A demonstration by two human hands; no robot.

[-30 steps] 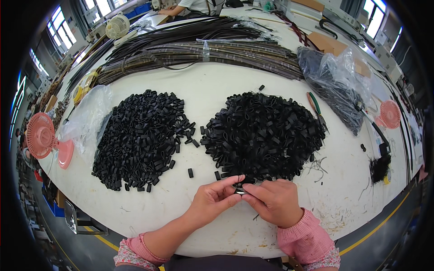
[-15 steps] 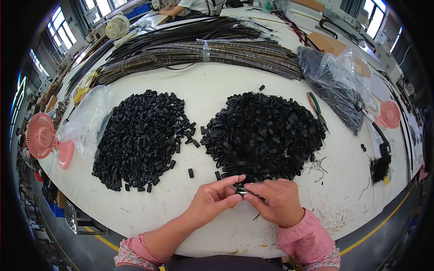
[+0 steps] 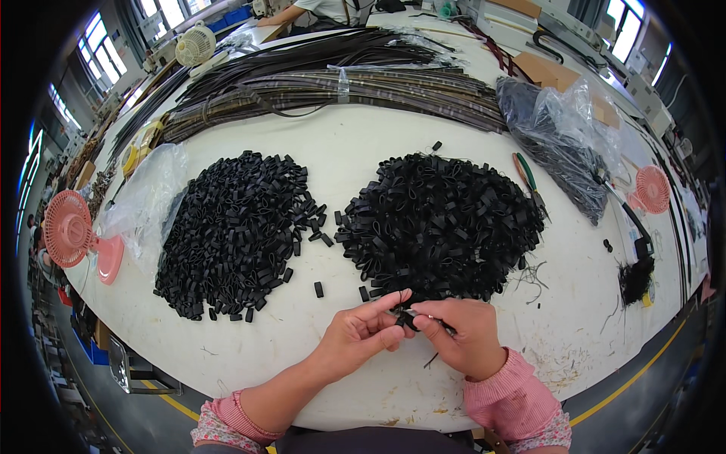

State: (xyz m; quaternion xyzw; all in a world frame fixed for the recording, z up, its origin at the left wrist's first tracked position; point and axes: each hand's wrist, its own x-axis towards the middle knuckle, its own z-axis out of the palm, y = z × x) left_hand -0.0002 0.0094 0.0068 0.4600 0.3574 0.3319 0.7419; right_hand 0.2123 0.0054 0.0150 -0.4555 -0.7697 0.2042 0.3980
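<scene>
My left hand (image 3: 357,331) pinches a small black loop (image 3: 406,321) between thumb and fingers, its index finger stretched along a thin dark thread. Closed close beside it, my right hand (image 3: 465,337) grips a small tool with a metal tip (image 3: 413,311); the palm and fingers cover most of it, so its kind cannot be made out. Just beyond both hands lies a big heap of black loops (image 3: 442,227), with loose threads among them. A second heap of black loops (image 3: 231,234) spreads to the left. One single loop (image 3: 318,289) sits between the heaps.
Long bundled dark strips (image 3: 333,94) stretch across the far side. At right are a clear bag of black pieces (image 3: 556,144), scissors with coloured handles (image 3: 525,172) and a clump of black threads (image 3: 636,281). A pink fan (image 3: 69,227) stands left. Another person sits beyond the strips.
My right hand has turned slightly, and the metal tip has shifted up against the loop. The loop is tilted differently in my left fingers. Both heaps look the same.
</scene>
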